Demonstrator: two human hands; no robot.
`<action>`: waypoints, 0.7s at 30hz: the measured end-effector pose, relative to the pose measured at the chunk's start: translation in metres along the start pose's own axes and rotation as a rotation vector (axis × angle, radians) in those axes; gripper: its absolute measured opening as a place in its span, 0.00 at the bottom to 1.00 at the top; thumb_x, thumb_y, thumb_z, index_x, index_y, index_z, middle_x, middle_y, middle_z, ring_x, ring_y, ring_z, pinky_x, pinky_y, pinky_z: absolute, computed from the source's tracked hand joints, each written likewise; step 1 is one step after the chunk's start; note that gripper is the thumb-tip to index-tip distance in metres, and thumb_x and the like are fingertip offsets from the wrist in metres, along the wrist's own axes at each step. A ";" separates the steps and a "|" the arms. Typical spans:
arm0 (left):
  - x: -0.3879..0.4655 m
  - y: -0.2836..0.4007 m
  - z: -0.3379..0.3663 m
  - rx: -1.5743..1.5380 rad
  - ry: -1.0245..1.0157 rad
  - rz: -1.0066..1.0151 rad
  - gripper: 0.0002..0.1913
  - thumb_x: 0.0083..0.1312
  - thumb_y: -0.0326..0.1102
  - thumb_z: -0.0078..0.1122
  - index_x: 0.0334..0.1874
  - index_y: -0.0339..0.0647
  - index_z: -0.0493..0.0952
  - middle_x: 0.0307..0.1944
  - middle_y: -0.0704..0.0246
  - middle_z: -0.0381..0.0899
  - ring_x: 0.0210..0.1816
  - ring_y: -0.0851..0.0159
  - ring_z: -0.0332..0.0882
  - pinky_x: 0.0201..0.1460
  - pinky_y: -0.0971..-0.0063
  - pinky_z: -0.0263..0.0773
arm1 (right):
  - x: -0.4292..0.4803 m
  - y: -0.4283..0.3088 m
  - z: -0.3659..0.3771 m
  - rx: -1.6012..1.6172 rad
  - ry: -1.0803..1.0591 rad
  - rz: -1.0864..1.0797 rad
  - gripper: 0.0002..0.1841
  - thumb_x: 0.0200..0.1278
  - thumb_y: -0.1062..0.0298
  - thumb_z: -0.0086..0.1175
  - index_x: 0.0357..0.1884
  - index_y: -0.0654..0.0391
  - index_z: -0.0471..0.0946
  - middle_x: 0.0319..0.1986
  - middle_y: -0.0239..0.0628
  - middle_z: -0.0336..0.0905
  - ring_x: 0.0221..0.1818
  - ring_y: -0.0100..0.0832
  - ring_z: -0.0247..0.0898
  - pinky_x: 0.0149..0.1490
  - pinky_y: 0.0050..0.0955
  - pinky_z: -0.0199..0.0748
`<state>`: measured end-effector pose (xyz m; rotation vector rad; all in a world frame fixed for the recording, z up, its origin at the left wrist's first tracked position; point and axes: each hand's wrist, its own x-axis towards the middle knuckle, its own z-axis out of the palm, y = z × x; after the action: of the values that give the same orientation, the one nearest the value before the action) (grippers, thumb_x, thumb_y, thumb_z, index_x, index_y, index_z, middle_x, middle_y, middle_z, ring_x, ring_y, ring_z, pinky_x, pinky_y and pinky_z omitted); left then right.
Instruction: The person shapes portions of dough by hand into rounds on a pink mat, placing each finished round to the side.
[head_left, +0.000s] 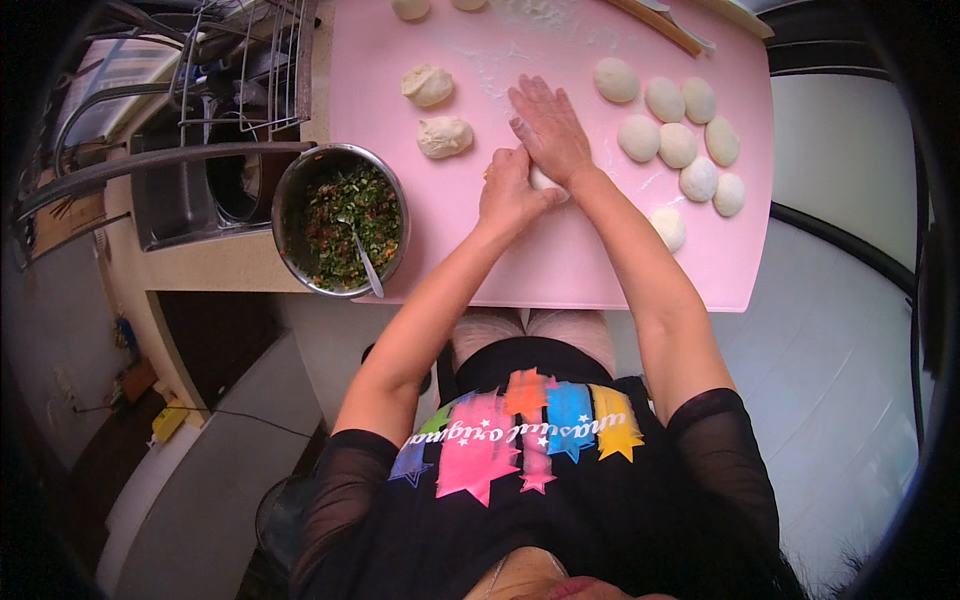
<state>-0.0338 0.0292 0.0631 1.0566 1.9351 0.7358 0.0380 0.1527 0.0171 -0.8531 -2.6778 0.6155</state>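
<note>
A piece of white dough (543, 180) lies on the pink mat (480, 255), partly covered by both hands. My left hand (516, 184) curls around it, thumb along the near side. Flat and floury, my right hand (553, 127) stretches its fingers away from me, the heel of the palm against the dough. To the left of the hands sit two rough dough lumps, one (427, 85) farther off and one (445, 137) nearer. On the right are several smooth dough rounds (639, 138), some touching each other.
A metal bowl (405, 217) of chopped green filling, with a spoon (367, 259) in it, stands at the mat's left edge. Beyond it are a sink (169, 199) and a wire rack (247, 67). A wooden rolling pin (660, 26) lies at the far right.
</note>
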 end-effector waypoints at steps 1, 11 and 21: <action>0.001 0.004 0.005 -0.004 0.043 -0.028 0.29 0.47 0.41 0.75 0.49 0.38 0.72 0.47 0.53 0.72 0.50 0.46 0.73 0.53 0.54 0.71 | 0.001 -0.005 -0.003 0.000 0.002 -0.001 0.31 0.78 0.45 0.32 0.72 0.55 0.65 0.73 0.47 0.58 0.77 0.46 0.48 0.79 0.49 0.40; -0.054 -0.041 0.027 -0.039 0.198 0.305 0.35 0.49 0.27 0.69 0.63 0.35 0.67 0.49 0.52 0.69 0.51 0.48 0.69 0.55 0.57 0.68 | -0.071 -0.031 0.006 0.023 0.176 0.156 0.29 0.72 0.54 0.46 0.71 0.56 0.65 0.73 0.46 0.57 0.76 0.48 0.50 0.77 0.58 0.40; -0.006 -0.005 0.018 0.138 0.203 0.127 0.34 0.47 0.35 0.73 0.59 0.36 0.70 0.43 0.56 0.72 0.47 0.49 0.69 0.52 0.59 0.68 | -0.005 -0.008 0.006 0.207 0.019 0.034 0.30 0.76 0.48 0.40 0.69 0.60 0.67 0.70 0.49 0.63 0.75 0.45 0.52 0.77 0.50 0.45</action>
<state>-0.0180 0.0233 0.0523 1.2388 2.1316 0.8151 0.0362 0.1417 0.0148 -0.8437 -2.5319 0.8701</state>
